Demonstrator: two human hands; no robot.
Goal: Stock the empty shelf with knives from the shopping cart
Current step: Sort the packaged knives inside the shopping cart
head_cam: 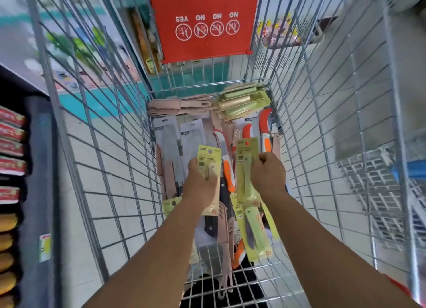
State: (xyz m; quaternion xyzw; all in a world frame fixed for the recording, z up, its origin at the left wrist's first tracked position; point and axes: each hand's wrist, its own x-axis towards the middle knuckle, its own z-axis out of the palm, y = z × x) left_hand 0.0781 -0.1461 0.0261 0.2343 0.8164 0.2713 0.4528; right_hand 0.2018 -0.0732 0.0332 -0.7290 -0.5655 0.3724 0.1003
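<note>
left hand [202, 181] grips yellow knife card [208, 167], right hand [268, 172] grips second card [247, 169]; both cards' long axes run away from person, above shopping cart [92, 146].

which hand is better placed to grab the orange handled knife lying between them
Left, probably. The left hand sits right beside the orange-handled knife, almost touching it, though it already holds a yellow knife pack. The right hand is farther off, gripping another.
</note>
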